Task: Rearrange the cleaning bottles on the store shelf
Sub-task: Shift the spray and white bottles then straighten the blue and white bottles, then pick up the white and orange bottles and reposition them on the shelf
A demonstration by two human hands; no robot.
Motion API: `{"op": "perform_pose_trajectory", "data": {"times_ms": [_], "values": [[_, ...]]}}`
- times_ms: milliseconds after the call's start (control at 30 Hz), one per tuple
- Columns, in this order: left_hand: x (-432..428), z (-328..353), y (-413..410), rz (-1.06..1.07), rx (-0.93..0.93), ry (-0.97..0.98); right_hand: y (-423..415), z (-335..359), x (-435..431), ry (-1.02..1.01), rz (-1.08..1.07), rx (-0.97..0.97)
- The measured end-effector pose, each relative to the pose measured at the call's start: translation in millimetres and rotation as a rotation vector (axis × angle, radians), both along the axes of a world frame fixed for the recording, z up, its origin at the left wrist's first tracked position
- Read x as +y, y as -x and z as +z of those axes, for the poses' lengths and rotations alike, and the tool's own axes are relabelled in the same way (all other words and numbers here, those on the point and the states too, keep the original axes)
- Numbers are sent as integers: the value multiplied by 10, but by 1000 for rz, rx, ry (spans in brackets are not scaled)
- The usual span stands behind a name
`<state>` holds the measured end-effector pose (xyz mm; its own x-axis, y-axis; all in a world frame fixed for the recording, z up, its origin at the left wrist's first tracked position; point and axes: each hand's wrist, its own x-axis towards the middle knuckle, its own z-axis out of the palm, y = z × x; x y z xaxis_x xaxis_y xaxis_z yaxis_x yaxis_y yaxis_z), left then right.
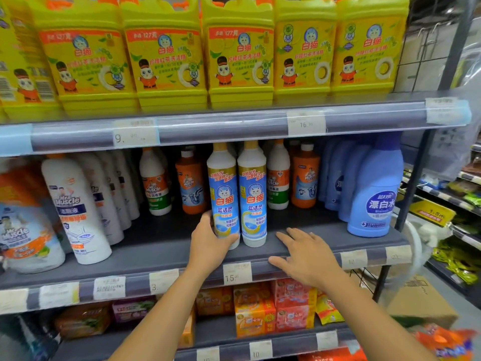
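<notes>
Two tall white bottles with blue labels stand upright and side by side, touching, near the front of the middle shelf (161,254). The left hand (208,238) is curled round the low part of the left bottle (223,188). The right hand (304,254) holds nothing. Its fingers are spread flat over the shelf just beside the right bottle (252,194), and I cannot tell if it touches the board.

The bottles look like stiff, smooth plastic. If they are full, they are probably rather heavy for their narrow base, so they may tip easily. I think a grip at the middle of the body is safer than one at the bottom.

Above the caps, the front edge of the upper shelf (221,126) is near, so there is little room for lifting, and sliding seems better. To the right there is open board as far as the blue bottle (372,204). Behind stand orange bottles (191,186).
</notes>
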<state>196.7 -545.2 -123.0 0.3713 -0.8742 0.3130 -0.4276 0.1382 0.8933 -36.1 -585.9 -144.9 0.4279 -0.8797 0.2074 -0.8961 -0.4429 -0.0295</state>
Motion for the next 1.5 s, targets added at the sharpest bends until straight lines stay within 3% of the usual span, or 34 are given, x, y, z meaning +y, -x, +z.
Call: {"op": "perform_pose_trajectory", "data": {"times_ms": [400,567,700,767,900,1100,1233,1300,1500], "values": [[-23,-24,-22,17,-30,9,-21,-13,6,7,21,-31],[137,92,112,123,2,91,140,186,-10,-165,154,-53],[404,88,587,494,-279,368,590,387,-92,-284,212,-250],[551,56,993,408,-449,429,769,468,-131,-252,187,-320],[448,61,1578,98,-678,165,892,576,-209,-195,132,-466],[-238,213,1771,78,-679,-147,759,633,-466,-128,-11,-636],[-666,278,1721,176,-620,-242,585,698,-727,-128,-99,-859],[-894,290,1681,173,-575,-263,470,726,-895,-140,-123,-876],[-1445,336,1633,195,-284,-319,247,757,-1292,-149,-212,-1068]]}}
